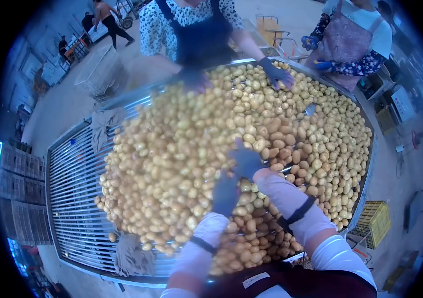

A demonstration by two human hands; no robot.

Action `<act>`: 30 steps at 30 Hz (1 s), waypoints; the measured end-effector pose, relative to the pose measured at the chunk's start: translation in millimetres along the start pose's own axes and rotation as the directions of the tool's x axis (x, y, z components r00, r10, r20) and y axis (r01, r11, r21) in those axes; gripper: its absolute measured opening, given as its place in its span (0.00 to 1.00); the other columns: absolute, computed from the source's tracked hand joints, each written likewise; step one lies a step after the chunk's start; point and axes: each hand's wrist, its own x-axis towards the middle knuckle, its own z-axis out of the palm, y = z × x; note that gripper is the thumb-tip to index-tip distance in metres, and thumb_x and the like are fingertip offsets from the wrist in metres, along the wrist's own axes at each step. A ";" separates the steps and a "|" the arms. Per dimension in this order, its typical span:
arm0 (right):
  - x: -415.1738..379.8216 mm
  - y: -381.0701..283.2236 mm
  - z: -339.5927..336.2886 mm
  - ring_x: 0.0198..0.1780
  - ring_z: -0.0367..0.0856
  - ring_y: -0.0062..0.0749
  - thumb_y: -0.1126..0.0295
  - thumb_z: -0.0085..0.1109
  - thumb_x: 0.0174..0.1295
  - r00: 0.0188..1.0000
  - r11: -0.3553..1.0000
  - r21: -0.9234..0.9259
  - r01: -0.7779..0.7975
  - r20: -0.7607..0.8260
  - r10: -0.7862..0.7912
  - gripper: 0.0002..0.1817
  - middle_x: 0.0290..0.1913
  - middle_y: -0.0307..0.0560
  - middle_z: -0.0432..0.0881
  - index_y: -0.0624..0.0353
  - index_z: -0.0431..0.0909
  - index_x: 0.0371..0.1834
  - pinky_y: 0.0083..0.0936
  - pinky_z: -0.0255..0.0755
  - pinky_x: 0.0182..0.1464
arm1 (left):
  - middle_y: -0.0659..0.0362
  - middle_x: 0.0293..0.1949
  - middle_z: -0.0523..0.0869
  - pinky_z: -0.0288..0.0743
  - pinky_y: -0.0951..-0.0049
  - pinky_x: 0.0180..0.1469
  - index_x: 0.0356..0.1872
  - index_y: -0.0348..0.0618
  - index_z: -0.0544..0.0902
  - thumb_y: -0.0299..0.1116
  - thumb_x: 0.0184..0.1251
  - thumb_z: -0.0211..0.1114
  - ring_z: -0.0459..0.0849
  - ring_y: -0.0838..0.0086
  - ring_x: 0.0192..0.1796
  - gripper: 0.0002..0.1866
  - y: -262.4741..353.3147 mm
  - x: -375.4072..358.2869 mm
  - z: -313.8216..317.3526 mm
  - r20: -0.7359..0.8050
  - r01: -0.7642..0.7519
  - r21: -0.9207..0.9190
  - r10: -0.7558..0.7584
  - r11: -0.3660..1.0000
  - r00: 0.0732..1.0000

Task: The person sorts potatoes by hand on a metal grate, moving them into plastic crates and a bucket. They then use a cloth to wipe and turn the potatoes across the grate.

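Observation:
Both my hands wear grey-blue gloves and rest against a large heap of potatoes (166,149) on a metal roller table (72,198). My left hand (226,192) lies on the near middle of the heap, its fingers blurred. Just beyond and to the right, my right hand (246,160) reaches onto the potatoes, fingers apart, beside a patch of browner potatoes (278,136). Neither hand shows a potato clearly gripped.
Across the table a person in a dark apron (199,42) has both gloved hands on the potatoes. Another person (345,39) stands at the far right. Cloths (133,256) lie on the rollers. A yellow crate (373,223) stands beyond the right edge.

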 end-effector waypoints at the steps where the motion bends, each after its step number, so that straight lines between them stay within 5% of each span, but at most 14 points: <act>1: 4.7 -3.9 2.2 0.55 0.79 0.53 0.58 0.71 0.53 1.000 0.999 -0.044 -0.008 -0.012 0.008 0.25 0.60 0.51 0.72 0.42 0.77 0.56 0.44 0.77 0.55 | 0.44 0.58 0.73 0.79 0.55 0.40 0.52 0.49 0.79 0.32 0.59 0.66 0.82 0.51 0.45 0.18 0.5 0.6 -3.3 -0.036 0.000 -0.060 -0.002 0.998 0.999; 7: -31.0 -10.8 -17.2 0.59 0.79 0.50 0.60 0.73 0.54 0.981 0.986 0.107 -0.125 0.160 0.107 0.29 0.65 0.56 0.71 0.42 0.77 0.62 0.43 0.76 0.59 | 0.45 0.58 0.77 0.79 0.60 0.47 0.62 0.51 0.78 0.38 0.63 0.68 0.83 0.56 0.50 0.25 15.9 -30.1 -46.2 -0.004 -0.011 -0.242 0.010 0.970 1.000; 8: -44.0 1.1 -11.0 0.58 0.79 0.48 0.60 0.74 0.54 0.976 0.920 0.350 -0.179 0.182 0.120 0.30 0.64 0.54 0.72 0.45 0.77 0.62 0.42 0.76 0.59 | 0.45 0.58 0.78 0.79 0.61 0.49 0.63 0.51 0.77 0.40 0.64 0.68 0.83 0.58 0.52 0.26 16.9 -37.6 -50.1 0.008 -0.026 -0.317 0.030 0.948 1.000; 12: -111.7 8.0 3.2 0.56 0.80 0.43 0.61 0.72 0.60 0.955 0.301 0.934 -0.190 0.104 0.279 0.25 0.58 0.47 0.79 0.55 0.78 0.59 0.37 0.75 0.61 | 0.52 0.57 0.80 0.78 0.67 0.56 0.65 0.44 0.75 0.47 0.71 0.64 0.82 0.64 0.57 0.27 27.1 -72.0 -63.0 0.049 0.000 -0.781 0.060 0.625 0.997; 13: -128.1 19.6 17.7 0.58 0.80 0.44 0.62 0.69 0.64 0.947 -0.163 0.978 -0.131 0.172 0.270 0.21 0.57 0.46 0.80 0.55 0.78 0.57 0.35 0.75 0.62 | 0.53 0.55 0.80 0.77 0.68 0.57 0.64 0.43 0.75 0.48 0.73 0.62 0.81 0.66 0.57 0.26 38.4 -78.6 -72.2 0.002 -0.021 -0.879 0.046 0.477 0.999; 14: -144.5 30.7 31.6 0.59 0.80 0.44 0.63 0.66 0.68 0.936 -0.591 0.806 -0.041 0.239 0.260 0.16 0.57 0.45 0.81 0.55 0.79 0.55 0.34 0.75 0.63 | 0.55 0.54 0.80 0.77 0.68 0.57 0.63 0.42 0.74 0.48 0.75 0.59 0.81 0.68 0.57 0.25 49.7 -85.2 -81.4 -0.045 -0.053 -0.949 0.032 0.310 0.998; 15: -160.9 19.1 24.6 0.59 0.80 0.43 0.63 0.64 0.69 0.942 -0.677 0.736 0.018 0.215 0.258 0.15 0.57 0.45 0.81 0.55 0.79 0.54 0.33 0.75 0.64 | 0.57 0.53 0.80 0.76 0.69 0.58 0.62 0.40 0.74 0.49 0.77 0.56 0.81 0.70 0.57 0.24 61.0 -91.6 -90.5 -0.092 -0.094 -0.986 0.018 0.141 0.996; 16: -180.2 -9.8 1.3 0.59 0.80 0.42 0.63 0.62 0.70 0.947 -0.753 0.653 0.077 0.188 0.261 0.13 0.57 0.44 0.81 0.54 0.79 0.54 0.33 0.75 0.65 | 0.56 0.55 0.79 0.76 0.69 0.58 0.62 0.40 0.74 0.48 0.78 0.55 0.80 0.70 0.58 0.24 67.0 -88.5 -70.7 -0.044 -0.059 -0.974 -0.075 -0.220 0.996; 18: -214.4 -69.2 -58.1 0.60 0.80 0.36 0.64 0.59 0.72 0.962 -0.797 0.602 0.047 0.187 0.198 0.14 0.57 0.43 0.79 0.53 0.76 0.57 0.34 0.74 0.67 | 0.53 0.55 0.79 0.77 0.68 0.57 0.62 0.39 0.74 0.42 0.74 0.57 0.81 0.67 0.56 0.22 82.6 -93.5 -61.4 -0.119 -0.133 -0.986 -0.128 -0.101 0.985; 20: -234.5 -91.2 -33.3 0.58 0.79 0.35 0.61 0.56 0.74 0.857 -0.109 0.941 0.320 -0.239 0.456 0.18 0.55 0.41 0.79 0.56 0.72 0.62 0.34 0.76 0.63 | 0.50 0.51 0.82 0.80 0.66 0.54 0.62 0.37 0.76 0.29 0.67 0.61 0.84 0.59 0.51 0.22 106.3 -106.0 -73.1 -0.367 -0.338 -0.600 0.126 0.725 0.922; 22: -260.3 -86.5 -38.4 0.57 0.79 0.34 0.58 0.51 0.76 0.909 -0.610 0.719 0.332 -0.072 0.410 0.23 0.54 0.40 0.79 0.56 0.66 0.68 0.30 0.78 0.58 | 0.46 0.56 0.80 0.75 0.56 0.60 0.57 0.44 0.82 0.32 0.62 0.63 0.80 0.49 0.57 0.21 142.6 -133.2 -87.2 -0.092 -0.080 -0.576 0.033 0.814 0.995; 25: -305.0 -63.9 -10.5 0.59 0.78 0.34 0.50 0.44 0.77 0.801 -0.019 0.945 0.327 -0.266 0.536 0.25 0.56 0.41 0.78 0.54 0.69 0.67 0.31 0.76 0.60 | 0.46 0.66 0.73 0.62 0.43 0.66 0.57 0.53 0.83 0.43 0.61 0.63 0.69 0.45 0.67 0.22 150.9 -148.5 -9.4 -0.088 -0.396 -0.408 0.396 0.823 0.914; 27: -340.5 -72.0 -38.9 0.63 0.75 0.40 0.43 0.40 0.76 0.931 -0.819 0.484 0.308 0.023 0.364 0.28 0.61 0.45 0.76 0.54 0.71 0.63 0.38 0.70 0.67 | 0.47 0.71 0.68 0.55 0.36 0.67 0.58 0.57 0.83 0.48 0.60 0.64 0.64 0.43 0.71 0.23 177.4 -169.0 -5.5 -0.128 -0.608 -0.330 0.604 0.722 0.787; 30: -400.2 -50.9 -8.6 0.74 0.65 0.48 0.39 0.36 0.76 0.853 -0.690 0.506 0.518 -0.252 0.456 0.33 0.71 0.52 0.68 0.52 0.66 0.70 0.47 0.52 0.79 | 0.47 0.70 0.67 0.52 0.30 0.66 0.58 0.58 0.82 0.51 0.60 0.65 0.64 0.43 0.70 0.25 206.6 -194.0 4.1 -0.169 -0.786 -0.297 0.780 0.542 0.602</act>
